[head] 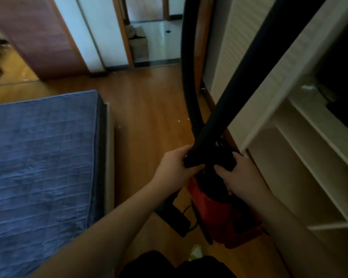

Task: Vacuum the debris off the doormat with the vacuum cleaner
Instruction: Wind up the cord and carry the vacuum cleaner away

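Note:
A red vacuum cleaner [219, 213] stands on the wooden floor just in front of me. Its black rigid tube [255, 63] slants up to the upper right, and a ribbed black hose [189, 83] rises beside it. My left hand [175, 167] grips the lower end of the tube. My right hand [239, 177] holds the black top part of the vacuum cleaner, fingers curled on it. A black floor nozzle [175, 215] lies left of the red body. No doormat is in view.
A bed with a blue cover [40, 157] fills the left side. White shelving [301, 157] lines the right. Wooden floor [149, 109] with small white specks runs ahead to an open doorway [155, 37].

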### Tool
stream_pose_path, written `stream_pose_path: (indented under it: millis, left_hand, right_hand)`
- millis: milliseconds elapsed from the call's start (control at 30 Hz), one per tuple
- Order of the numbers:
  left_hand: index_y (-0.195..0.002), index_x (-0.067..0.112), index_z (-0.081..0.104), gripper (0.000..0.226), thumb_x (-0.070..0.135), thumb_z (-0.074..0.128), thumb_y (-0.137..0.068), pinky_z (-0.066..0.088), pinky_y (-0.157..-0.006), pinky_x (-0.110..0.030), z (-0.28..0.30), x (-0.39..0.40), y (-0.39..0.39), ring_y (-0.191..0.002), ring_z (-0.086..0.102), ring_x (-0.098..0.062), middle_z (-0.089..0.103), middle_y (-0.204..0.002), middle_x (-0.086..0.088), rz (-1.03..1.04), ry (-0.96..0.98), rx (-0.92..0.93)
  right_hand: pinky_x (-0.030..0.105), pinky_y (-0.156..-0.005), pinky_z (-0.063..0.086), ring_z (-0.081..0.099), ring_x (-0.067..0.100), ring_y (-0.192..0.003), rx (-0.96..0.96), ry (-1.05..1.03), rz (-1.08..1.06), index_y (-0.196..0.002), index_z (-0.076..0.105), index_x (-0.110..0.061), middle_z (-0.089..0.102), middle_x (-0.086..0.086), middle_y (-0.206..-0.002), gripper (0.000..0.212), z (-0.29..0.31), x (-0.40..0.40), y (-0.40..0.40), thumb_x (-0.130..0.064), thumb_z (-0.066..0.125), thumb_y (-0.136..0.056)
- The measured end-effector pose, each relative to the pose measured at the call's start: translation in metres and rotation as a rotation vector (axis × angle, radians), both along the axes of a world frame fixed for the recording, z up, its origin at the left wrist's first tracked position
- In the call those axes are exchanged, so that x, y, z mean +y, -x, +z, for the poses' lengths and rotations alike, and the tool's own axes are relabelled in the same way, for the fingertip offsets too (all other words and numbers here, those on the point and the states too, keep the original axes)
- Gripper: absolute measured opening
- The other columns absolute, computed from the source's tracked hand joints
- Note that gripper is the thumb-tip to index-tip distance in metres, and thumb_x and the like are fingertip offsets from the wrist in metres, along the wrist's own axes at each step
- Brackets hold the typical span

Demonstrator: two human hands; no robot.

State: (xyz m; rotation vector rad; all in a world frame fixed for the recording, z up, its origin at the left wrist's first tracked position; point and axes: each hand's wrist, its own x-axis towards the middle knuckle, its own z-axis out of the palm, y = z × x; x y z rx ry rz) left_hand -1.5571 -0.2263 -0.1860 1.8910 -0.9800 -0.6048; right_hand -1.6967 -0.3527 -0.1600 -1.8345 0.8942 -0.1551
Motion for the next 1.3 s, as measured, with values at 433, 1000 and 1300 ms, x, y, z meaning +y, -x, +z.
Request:
stream_pose_path:
  millis: [433, 1000, 1300]
  left_hand:
    - [-0.121, 0.03, 0.065, 0.039, 0.024, 0.077, -0.085, 0.056, -0.09, -0.029, -0.007, -0.053, -0.231, -0.103, 0.062, 0.007, 0.069, -0.109, 0.02, 0.265, 0.101, 0.008]
    - [-0.126, 0.036, 0.062, 0.046, 0.029, 0.077, -0.083, 0.056, -0.092, -0.029, -0.017, -0.161, -0.514, -0.106, 0.062, 0.008, 0.068, -0.113, 0.023, 0.326, 0.069, 0.036]
    - [-0.117, 0.039, 0.061, 0.039, 0.025, 0.077, -0.084, 0.051, -0.083, -0.012, 0.001, -0.236, -0.657, -0.098, 0.061, 0.011, 0.068, -0.108, 0.022, 0.534, 0.033, 0.046]
  right_hand:
    - [0.022, -0.048, 0.047, 0.057, 0.009, -0.05, 0.022, 0.068, 0.222, -0.096, 0.061, -0.024, 0.06, -0.001, -0.068, 0.007, 0.007, -0.086, -0.261, -0.03, 0.062, -0.092]
    - [0.023, -0.046, 0.046, 0.056, 0.009, -0.045, 0.015, -0.005, 0.294, -0.096, 0.061, -0.025, 0.061, -0.001, -0.062, 0.003, 0.005, -0.201, -0.553, -0.026, 0.062, -0.093]
    - [0.022, -0.046, 0.045, 0.055, 0.009, -0.047, 0.017, -0.031, 0.523, -0.098, 0.06, -0.023, 0.059, -0.003, -0.061, 0.004, 0.018, -0.292, -0.731, -0.023, 0.059, -0.094]
